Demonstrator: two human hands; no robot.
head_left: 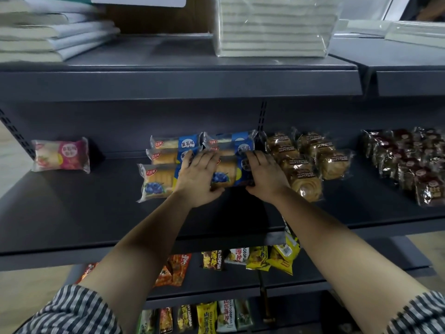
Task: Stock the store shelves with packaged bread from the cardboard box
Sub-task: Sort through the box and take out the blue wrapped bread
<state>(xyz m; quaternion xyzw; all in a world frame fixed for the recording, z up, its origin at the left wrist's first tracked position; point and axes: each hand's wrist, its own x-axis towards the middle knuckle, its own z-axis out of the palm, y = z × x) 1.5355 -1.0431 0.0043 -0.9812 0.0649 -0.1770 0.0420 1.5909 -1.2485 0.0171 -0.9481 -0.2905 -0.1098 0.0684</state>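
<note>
Left hand [197, 177] around blue-wrapped bread pack [227, 175]

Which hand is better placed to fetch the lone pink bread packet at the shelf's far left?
Left. The left hand sits nearer the pink plastic bread packet; the right hand would likely need to cross the blue blueberry bread packets.

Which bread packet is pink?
The lone pink packet at the far left of the middle shelf. It sits apart from the blue blueberry packets and the brown swirl buns farther right.
</note>
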